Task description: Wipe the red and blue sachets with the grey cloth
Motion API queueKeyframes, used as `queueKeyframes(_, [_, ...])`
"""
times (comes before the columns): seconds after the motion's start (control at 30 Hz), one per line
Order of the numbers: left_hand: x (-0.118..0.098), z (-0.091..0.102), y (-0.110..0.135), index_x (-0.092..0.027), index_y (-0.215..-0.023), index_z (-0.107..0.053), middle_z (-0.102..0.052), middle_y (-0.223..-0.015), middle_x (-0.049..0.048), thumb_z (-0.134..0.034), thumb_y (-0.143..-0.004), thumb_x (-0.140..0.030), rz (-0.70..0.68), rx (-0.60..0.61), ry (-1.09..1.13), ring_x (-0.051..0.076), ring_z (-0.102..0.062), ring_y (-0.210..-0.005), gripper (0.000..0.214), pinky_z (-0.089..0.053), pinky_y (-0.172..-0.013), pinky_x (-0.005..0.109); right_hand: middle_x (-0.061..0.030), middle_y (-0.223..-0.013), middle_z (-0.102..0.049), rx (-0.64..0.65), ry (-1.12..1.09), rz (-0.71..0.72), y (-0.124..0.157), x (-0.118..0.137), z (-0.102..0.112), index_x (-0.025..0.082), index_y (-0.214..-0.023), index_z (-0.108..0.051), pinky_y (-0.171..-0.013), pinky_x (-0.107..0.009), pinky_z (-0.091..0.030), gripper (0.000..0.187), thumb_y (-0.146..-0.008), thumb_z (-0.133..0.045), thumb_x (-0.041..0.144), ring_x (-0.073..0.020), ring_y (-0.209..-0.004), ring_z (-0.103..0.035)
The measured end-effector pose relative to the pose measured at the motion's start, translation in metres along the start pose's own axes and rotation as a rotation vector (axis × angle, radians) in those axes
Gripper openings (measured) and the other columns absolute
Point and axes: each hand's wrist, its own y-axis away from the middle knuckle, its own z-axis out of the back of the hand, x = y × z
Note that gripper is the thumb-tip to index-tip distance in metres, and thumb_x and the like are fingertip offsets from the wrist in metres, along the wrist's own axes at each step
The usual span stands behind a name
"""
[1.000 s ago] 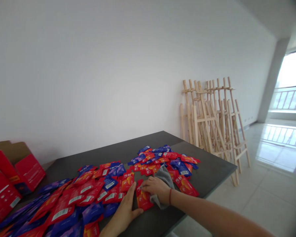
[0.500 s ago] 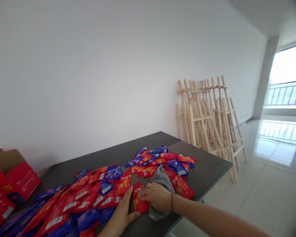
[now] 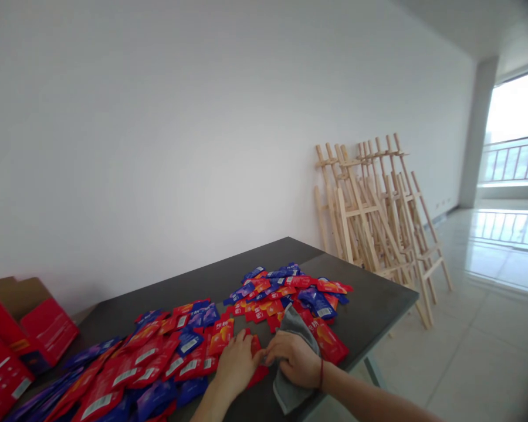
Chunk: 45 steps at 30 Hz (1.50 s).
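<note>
A red packet [image 3: 258, 375] lies near the front of the dark table, partly covered by my hands. My left hand [image 3: 236, 363] rests over it with bent fingers and the thumb at its right side, holding it down. In my right hand [image 3: 295, 356] is a bunched grey cloth [image 3: 289, 394], gripped with the fingertips close to my left thumb, at the packet's right edge. Another red packet [image 3: 328, 340] lies flat just beyond the cloth. To the left of my left hand spreads a pile of red and blue packets [image 3: 149, 357].
A second heap of red and blue packets [image 3: 281, 287] lies farther back on the dark table [image 3: 369, 293]. Open red cardboard boxes [image 3: 44, 322] stand at the left. Several wooden easels [image 3: 369, 211] lean against the wall beyond the table's right end.
My left hand has moved right and up onto the red packet, covering much of it. My right hand with the cloth has shifted slightly right, off the packet's middle.
</note>
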Motion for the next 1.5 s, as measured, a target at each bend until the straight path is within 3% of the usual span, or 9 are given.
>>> queueKeyframes(0.3, [0.003, -0.016, -0.022, -0.013, -0.135, -0.052, -0.047, -0.146, 0.0164, -0.041, -0.082, -0.038, -0.003, -0.044, -0.175, 0.035, -0.038, -0.138, 0.060, -0.021, -0.115, 0.055, -0.0052, -0.098, -0.072, 0.014, 0.022, 0.006, -0.001, 0.000, -0.004, 0.019, -0.086, -0.068, -0.093, -0.035, -0.044, 0.039, -0.061, -0.042, 0.005, -0.0188, -0.095, -0.063])
queueKeyframes(0.43, [0.023, -0.013, -0.029, -0.004, -0.136, -0.048, -0.043, -0.146, 0.0241, -0.033, -0.084, -0.036, 0.065, -0.084, -0.244, 0.038, -0.034, -0.139, 0.063, -0.021, -0.113, 0.059, -0.0048, -0.099, -0.072, 0.029, 0.022, 0.046, 0.000, -0.003, -0.008, 0.018, -0.086, -0.067, -0.091, -0.034, -0.045, 0.039, -0.059, -0.042, 0.005, -0.0181, -0.095, -0.064])
queueKeyframes(0.57, [0.053, -0.004, -0.022, -0.006, -0.136, -0.049, -0.044, -0.147, 0.0205, -0.032, -0.084, -0.036, 0.105, -0.083, -0.298, 0.036, -0.034, -0.140, 0.062, -0.024, -0.113, 0.056, -0.0046, -0.103, -0.071, 0.016, -0.007, 0.073, -0.001, -0.001, -0.002, 0.018, -0.087, -0.066, -0.090, -0.033, -0.045, 0.041, -0.058, -0.040, 0.004, -0.0170, -0.096, -0.063])
queueKeyframes(0.83, [0.084, 0.019, -0.002, -0.009, -0.132, -0.055, -0.050, -0.142, 0.0203, -0.039, -0.083, -0.034, 0.069, -0.024, -0.354, 0.034, -0.042, -0.136, 0.057, -0.028, -0.112, 0.051, -0.0072, -0.100, -0.070, -0.490, -0.299, -0.066, -0.033, 0.004, 0.071, 0.019, -0.085, -0.067, -0.088, -0.037, -0.048, 0.038, -0.064, -0.039, 0.004, -0.0204, -0.096, -0.063])
queueKeyframes(0.97, [0.058, 0.018, -0.009, -0.011, -0.122, -0.062, -0.058, -0.135, 0.0194, -0.039, -0.080, -0.018, -0.011, -0.052, -0.348, 0.034, -0.043, -0.134, 0.048, -0.026, -0.112, 0.054, -0.0078, -0.099, -0.070, -0.596, -0.357, -0.193, -0.049, -0.012, 0.088, 0.018, -0.084, -0.068, -0.089, -0.038, -0.048, 0.033, -0.068, -0.041, 0.007, -0.0217, -0.096, -0.064])
queueKeyframes(1.07, [0.016, 0.002, -0.023, -0.016, -0.120, -0.061, -0.063, -0.127, 0.0133, -0.032, -0.084, -0.010, -0.146, -0.083, -0.299, 0.024, -0.054, -0.123, 0.046, -0.037, -0.105, 0.040, -0.0066, -0.097, -0.070, -0.574, -0.380, -0.205, -0.056, -0.021, 0.080, 0.019, -0.081, -0.069, -0.091, -0.038, -0.048, 0.034, -0.066, -0.041, 0.006, -0.0214, -0.095, -0.064])
queueKeyframes(1.17, [-0.029, -0.020, -0.042, -0.018, -0.121, -0.059, -0.064, -0.124, 0.0094, -0.037, -0.088, -0.014, -0.269, -0.088, -0.249, 0.019, -0.058, -0.116, 0.039, -0.041, -0.100, 0.031, -0.0053, -0.097, -0.070, -0.557, -0.388, -0.185, -0.058, -0.024, 0.067, 0.020, -0.081, -0.071, -0.090, -0.037, -0.048, 0.038, -0.063, -0.041, 0.005, -0.0206, -0.094, -0.064])
queueKeyframes(1.3, [-0.071, -0.039, -0.062, -0.013, -0.124, -0.057, -0.060, -0.132, 0.0146, -0.045, -0.090, -0.018, -0.371, -0.105, -0.225, 0.025, -0.050, -0.127, 0.037, -0.036, -0.107, 0.037, -0.0050, -0.097, -0.071, -0.553, -0.367, -0.170, -0.058, -0.023, 0.063, 0.020, -0.083, -0.072, -0.089, -0.036, -0.049, 0.040, -0.062, -0.041, 0.005, -0.0206, -0.093, -0.064])
queueKeyframes(1.5, [-0.063, -0.035, -0.059, -0.013, -0.115, -0.063, -0.070, -0.113, 0.0147, -0.038, -0.087, -0.005, -0.444, -0.065, -0.238, 0.026, -0.061, -0.113, 0.038, -0.040, -0.101, 0.040, -0.0049, -0.097, -0.071, -0.569, -0.351, -0.192, -0.055, -0.024, 0.071, 0.021, -0.083, -0.072, -0.090, -0.037, -0.049, 0.039, -0.065, -0.042, 0.005, -0.0216, -0.095, -0.064])
